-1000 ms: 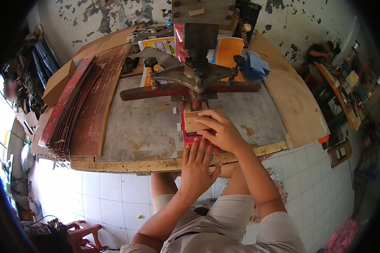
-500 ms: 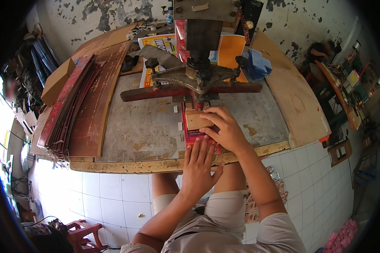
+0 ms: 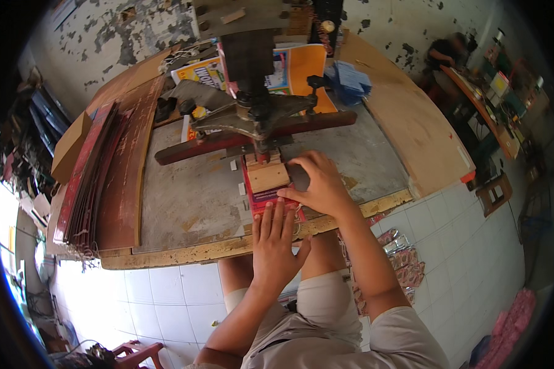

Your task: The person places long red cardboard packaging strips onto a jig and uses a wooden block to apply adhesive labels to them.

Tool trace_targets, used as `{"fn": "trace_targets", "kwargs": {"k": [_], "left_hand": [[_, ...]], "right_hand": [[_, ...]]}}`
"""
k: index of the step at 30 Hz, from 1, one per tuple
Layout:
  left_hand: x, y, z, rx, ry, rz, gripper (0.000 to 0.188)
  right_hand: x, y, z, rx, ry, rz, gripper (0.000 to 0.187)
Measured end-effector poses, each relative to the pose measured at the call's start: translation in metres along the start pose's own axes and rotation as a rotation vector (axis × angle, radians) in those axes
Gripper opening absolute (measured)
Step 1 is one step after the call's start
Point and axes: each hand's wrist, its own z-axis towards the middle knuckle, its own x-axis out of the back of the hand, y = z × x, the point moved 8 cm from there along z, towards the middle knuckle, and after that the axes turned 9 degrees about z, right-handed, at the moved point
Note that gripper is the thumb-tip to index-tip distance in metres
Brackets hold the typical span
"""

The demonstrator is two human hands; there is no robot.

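A small light-wood block (image 3: pixel 269 176) lies on a pink and purple printed piece (image 3: pixel 264 195), flat on the grey worktop below the press. My left hand (image 3: pixel 275 241) is open, its fingers stretched out flat over the near end of the printed piece. My right hand (image 3: pixel 324 186) arches just right of the block, thumb and forefinger apart, holding nothing. Its thumb tip is at the printed piece, near the block's lower right corner. Above the block's far edge stands the metal press head (image 3: pixel 258 117) with its long red-brown crossbar (image 3: pixel 197 147).
Stacked dark red boards (image 3: pixel 91 184) and a cardboard box (image 3: pixel 71 147) lie at the left. Blue sheets (image 3: pixel 351 83) and colourful printed paper (image 3: pixel 305 67) are behind the press. Another person (image 3: pixel 446 55) sits at the far right. Packets (image 3: pixel 406 264) lie on the tiled floor.
My right hand has come off the wooden block, its fingers now spread beside it. My left hand stays on the printed piece. The whole view has shifted and turned slightly.
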Motion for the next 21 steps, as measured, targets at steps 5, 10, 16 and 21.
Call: {"fn": "trace_targets", "kwargs": {"k": [5,10,16,21], "left_hand": [[-0.0018,0.0022,0.0013,-0.016,-0.013,0.02,0.068],[-0.0015,0.0042,0.002,-0.02,-0.012,0.022,0.069],[-0.0004,0.0048,0.0015,-0.019,-0.014,0.032,0.069],[-0.003,0.0072,0.002,-0.033,-0.012,0.056,0.069]], "right_hand": [[-0.0054,0.0026,-0.0016,0.011,-0.051,-0.026,0.078],[-0.011,0.0058,-0.0029,0.02,-0.072,-0.088,0.077],[-0.0132,0.0004,-0.0027,0.078,-0.005,-0.137,0.078],[-0.0109,0.0021,-0.0049,0.043,-0.006,-0.121,0.076]]}}
